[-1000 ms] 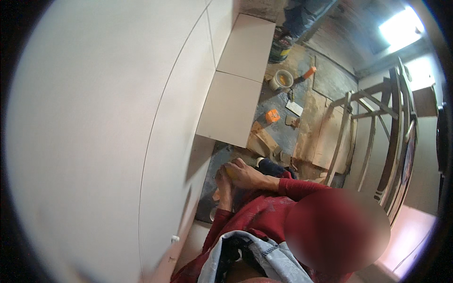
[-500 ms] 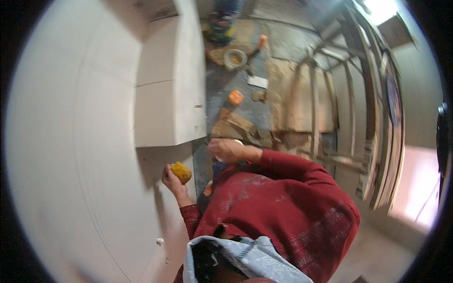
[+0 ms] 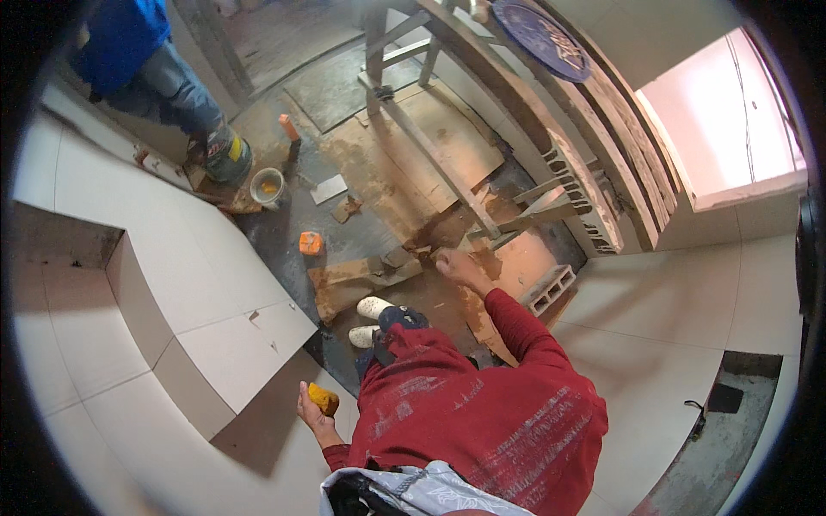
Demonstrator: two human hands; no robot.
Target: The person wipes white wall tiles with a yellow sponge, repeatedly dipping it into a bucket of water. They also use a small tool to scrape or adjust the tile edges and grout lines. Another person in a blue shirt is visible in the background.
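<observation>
My left hand (image 3: 315, 420) is closed around a yellow sponge (image 3: 324, 398), beside the corner of the white tiled ledge (image 3: 228, 284). My right hand (image 3: 463, 270) is out ahead of my body, over the floor near a wooden frame (image 3: 447, 172) and torn brown cardboard (image 3: 366, 279). Its fingers are curled together, and anything in them is too small or hidden to make out.
A person in blue (image 3: 185, 86) stands at the far left by a dark bucket (image 3: 228, 155). On the floor lie a pale bucket (image 3: 269, 189), an orange block (image 3: 311, 243), a white tile piece (image 3: 329, 189) and a hollow brick (image 3: 551, 289). A blue disc (image 3: 542, 39) leans on the frame.
My view has swung right, bringing the wooden frame and right-hand wall into sight. My right hand has moved out to the right, away from my body; the left still holds the sponge.
</observation>
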